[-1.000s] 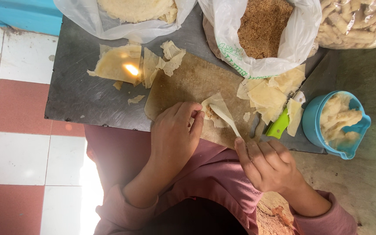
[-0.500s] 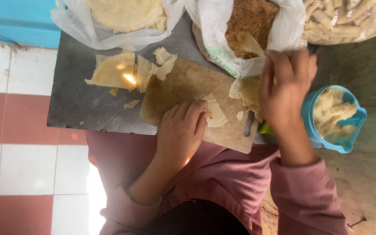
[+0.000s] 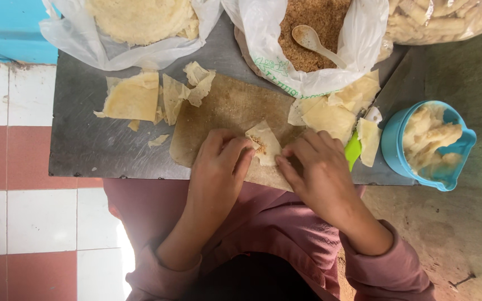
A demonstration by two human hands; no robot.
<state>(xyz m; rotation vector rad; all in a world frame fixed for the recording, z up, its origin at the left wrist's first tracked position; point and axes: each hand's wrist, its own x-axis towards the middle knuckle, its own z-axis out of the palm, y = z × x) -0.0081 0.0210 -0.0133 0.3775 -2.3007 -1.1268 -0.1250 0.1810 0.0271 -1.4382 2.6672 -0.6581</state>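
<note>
metal tray point(image 3: 85, 150), hands pinching wrapper point(image 3: 266, 142)

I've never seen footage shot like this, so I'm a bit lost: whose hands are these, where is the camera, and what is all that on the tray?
The camera sits on the person's head and looks straight down. The left hand and right hand both pinch a small pastry wrapper with brown filling inside, on a brown board. The board lies on a grey metal tray. Behind are a bag of round wrappers, a bag of brown crumbs with a spoon, loose wrapper pieces, and a blue tub at the right.
</note>
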